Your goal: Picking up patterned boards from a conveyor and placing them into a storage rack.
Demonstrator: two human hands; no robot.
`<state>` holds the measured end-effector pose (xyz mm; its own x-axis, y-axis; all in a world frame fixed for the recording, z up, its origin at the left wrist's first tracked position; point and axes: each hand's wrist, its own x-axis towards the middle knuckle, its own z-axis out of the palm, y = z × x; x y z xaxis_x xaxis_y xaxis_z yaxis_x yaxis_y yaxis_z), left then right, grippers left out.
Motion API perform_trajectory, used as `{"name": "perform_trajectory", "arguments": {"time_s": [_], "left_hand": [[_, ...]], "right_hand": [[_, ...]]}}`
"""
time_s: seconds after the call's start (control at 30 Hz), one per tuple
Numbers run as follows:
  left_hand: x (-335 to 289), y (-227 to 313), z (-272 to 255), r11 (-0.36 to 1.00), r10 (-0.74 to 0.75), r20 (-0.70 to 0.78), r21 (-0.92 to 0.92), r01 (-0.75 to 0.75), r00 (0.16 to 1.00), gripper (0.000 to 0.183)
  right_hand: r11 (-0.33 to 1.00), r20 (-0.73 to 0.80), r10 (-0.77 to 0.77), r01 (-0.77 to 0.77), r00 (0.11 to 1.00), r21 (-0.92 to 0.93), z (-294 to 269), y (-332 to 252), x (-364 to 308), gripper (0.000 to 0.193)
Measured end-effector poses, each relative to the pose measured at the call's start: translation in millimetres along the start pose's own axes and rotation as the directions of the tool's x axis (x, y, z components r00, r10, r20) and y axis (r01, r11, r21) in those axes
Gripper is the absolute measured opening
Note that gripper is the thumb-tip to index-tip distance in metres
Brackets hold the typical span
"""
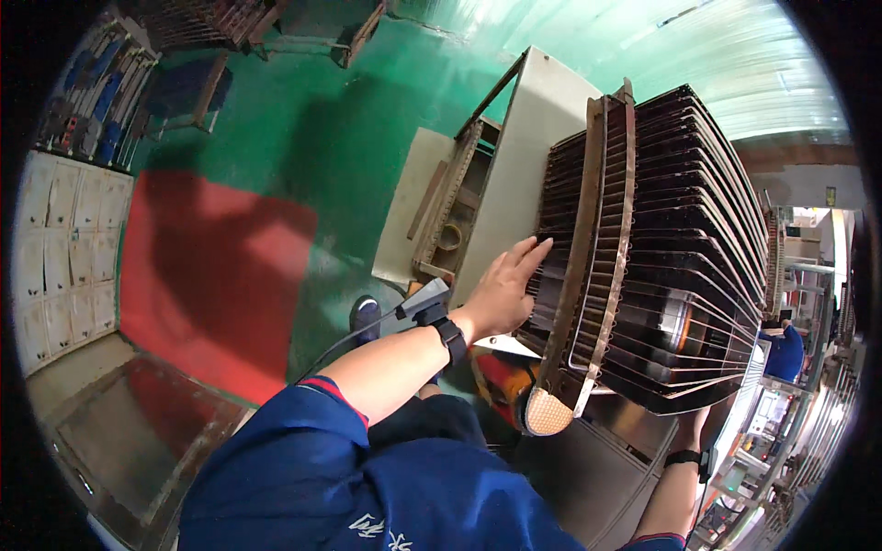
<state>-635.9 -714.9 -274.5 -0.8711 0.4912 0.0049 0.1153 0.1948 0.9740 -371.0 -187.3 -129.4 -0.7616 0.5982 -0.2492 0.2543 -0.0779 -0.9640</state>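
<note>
A tall rack with metal rails and a row of wire loops stands at the right. Many thin dark sheets with pale edges sit in it, spaced apart like leaves. My left hand reaches to the rack's left side, its fingers stretched out by the sheet ends there; whether they touch is hard to tell. At the lower right, my right hand is by the bottom edge of the sheets. Its fingers are hidden behind them. Both wrists wear black straps.
A grey-white panel and a wooden frame holding a tape roll stand beyond my left hand. Pale lockers line the left. A red mat lies on the green floor. Another person in blue is at the far right.
</note>
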Motion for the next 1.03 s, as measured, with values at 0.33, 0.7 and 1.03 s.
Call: {"name": "perform_trajectory", "arguments": {"time_s": [0.33, 0.7, 1.03], "left_hand": [[27.8, -14.8, 5.8, 0.996, 0.031, -0.095, -0.086, -0.039, 0.995, 0.084], [27.3, -6.2, -3.0, 0.988, -0.061, 0.035, -0.142, 0.065, 0.998, 0.091], [44.3, -7.7, 2.9, 0.952, -0.040, 0.130, -0.295, 0.078, 0.991, 0.095]], "right_hand": [[0.998, -0.016, -0.026, 0.025, 1.000, -0.061, -5.4, -7.8, -5.9, 0.051], [0.905, -0.024, -0.202, 0.177, 0.979, -0.386, 16.2, -3.4, -7.1, 0.049], [0.688, -0.068, -0.270, 0.144, 0.960, -0.711, -40.1, 11.5, -1.3, 0.039]]}}
